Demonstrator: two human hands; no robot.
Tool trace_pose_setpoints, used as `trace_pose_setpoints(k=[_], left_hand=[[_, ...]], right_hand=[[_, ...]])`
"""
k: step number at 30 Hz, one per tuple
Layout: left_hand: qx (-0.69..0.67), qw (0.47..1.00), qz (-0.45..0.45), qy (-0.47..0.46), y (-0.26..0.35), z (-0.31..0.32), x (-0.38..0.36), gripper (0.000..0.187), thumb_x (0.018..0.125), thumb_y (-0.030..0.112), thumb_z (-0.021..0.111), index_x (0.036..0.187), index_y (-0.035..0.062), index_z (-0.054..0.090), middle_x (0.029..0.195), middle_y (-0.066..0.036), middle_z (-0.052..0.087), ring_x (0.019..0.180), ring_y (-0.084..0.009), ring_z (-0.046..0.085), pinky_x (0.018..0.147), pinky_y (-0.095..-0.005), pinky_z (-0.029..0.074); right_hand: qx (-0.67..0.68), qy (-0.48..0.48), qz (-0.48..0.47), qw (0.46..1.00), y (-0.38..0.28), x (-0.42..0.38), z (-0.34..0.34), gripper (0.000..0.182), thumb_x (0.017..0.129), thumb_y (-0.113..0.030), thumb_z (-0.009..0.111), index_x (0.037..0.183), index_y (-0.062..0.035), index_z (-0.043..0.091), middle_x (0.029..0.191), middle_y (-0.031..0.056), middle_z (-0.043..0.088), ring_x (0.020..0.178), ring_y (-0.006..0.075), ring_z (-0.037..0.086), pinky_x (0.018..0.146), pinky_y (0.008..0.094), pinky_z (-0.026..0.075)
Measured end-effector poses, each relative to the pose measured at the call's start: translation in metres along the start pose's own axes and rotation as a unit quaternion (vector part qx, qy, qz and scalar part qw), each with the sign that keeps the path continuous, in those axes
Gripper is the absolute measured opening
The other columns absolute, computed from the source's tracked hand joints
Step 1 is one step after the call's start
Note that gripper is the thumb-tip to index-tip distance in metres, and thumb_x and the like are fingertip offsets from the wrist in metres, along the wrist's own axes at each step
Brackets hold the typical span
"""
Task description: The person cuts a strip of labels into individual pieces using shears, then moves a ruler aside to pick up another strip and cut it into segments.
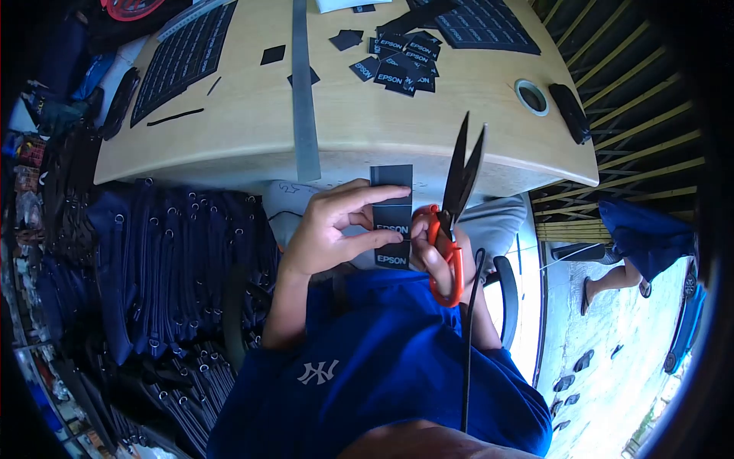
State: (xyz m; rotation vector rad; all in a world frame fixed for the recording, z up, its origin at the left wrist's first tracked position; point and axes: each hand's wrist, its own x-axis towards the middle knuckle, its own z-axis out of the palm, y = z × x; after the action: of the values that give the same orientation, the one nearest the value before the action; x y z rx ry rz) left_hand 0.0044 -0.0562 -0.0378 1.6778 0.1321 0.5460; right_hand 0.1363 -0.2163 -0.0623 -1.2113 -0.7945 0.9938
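Note:
My left hand [334,227] pinches a dark strip of labels [392,215] between thumb and fingers, held upright in front of my chest. White "EPSON" lettering shows on the strip's lower part. To its right, my right hand [436,256] has its fingers through the orange handles of a pair of scissors [453,206]. The blades point up and stand slightly apart, to the right of the strip. Fingertips of the right hand reach close to the strip's right edge. Beyond the hands, a pile of cut EPSON labels [391,74] lies on the table.
On the wooden table [237,138] lie a metal ruler [304,115], uncut label sheets [183,65], a tape roll [531,97] and a dark case [569,113]. Dark blue straps with rings [164,268] hang at left. A person's leg [615,283] shows at right beyond a folding gate [619,99].

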Motion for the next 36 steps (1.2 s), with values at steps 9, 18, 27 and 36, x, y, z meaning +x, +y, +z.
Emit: trace_pose_setpoints(k=[9,18,27,36], left_hand=[[0.054,0.994,-0.067,-0.060,0.016,-0.032,0.005,0.069,0.065,-0.014,0.075,0.129,-0.0022,0.050,0.102,-0.010,0.064,0.077,-0.0078,0.062,0.063,-0.0186,0.054],[0.111,0.973,-0.057,-0.193,0.022,-0.040,0.016,0.075,0.061,0.000,0.082,0.129,0.0120,0.054,0.100,-0.006,0.068,0.065,-0.0045,0.061,0.054,-0.0183,0.055],[0.102,0.955,-0.045,-0.275,0.010,-0.040,0.021,0.078,0.058,0.011,0.085,0.129,0.0193,0.054,0.088,-0.007,0.068,0.055,-0.0087,0.060,0.052,-0.0205,0.055],[0.052,0.944,-0.072,-0.318,0.011,-0.046,0.029,0.076,0.058,0.010,0.086,0.128,0.0122,0.055,0.086,-0.009,0.068,0.057,-0.0096,0.061,0.052,-0.0224,0.055]], right_hand=[[-0.191,-0.182,0.081,0.961,0.005,-0.034,-0.048,0.078,0.070,-0.067,0.066,0.103,0.0034,0.055,0.069,0.0063,0.048,0.064,0.0214,0.051,0.064,0.0338,0.041],[-0.205,-0.305,0.141,0.919,-0.009,-0.032,-0.063,0.068,0.066,-0.056,0.072,0.104,-0.0021,0.058,0.081,0.0080,0.051,0.073,0.0232,0.051,0.068,0.0357,0.040],[-0.194,-0.338,0.106,0.915,-0.002,-0.027,-0.065,0.057,0.069,-0.044,0.073,0.104,-0.0013,0.058,0.087,0.0087,0.056,0.075,0.0226,0.053,0.068,0.0332,0.041],[-0.181,-0.353,0.133,0.908,-0.004,-0.026,-0.068,0.078,0.068,-0.071,0.064,0.102,-0.0017,0.057,0.087,0.0102,0.055,0.077,0.0238,0.053,0.069,0.0345,0.040]])
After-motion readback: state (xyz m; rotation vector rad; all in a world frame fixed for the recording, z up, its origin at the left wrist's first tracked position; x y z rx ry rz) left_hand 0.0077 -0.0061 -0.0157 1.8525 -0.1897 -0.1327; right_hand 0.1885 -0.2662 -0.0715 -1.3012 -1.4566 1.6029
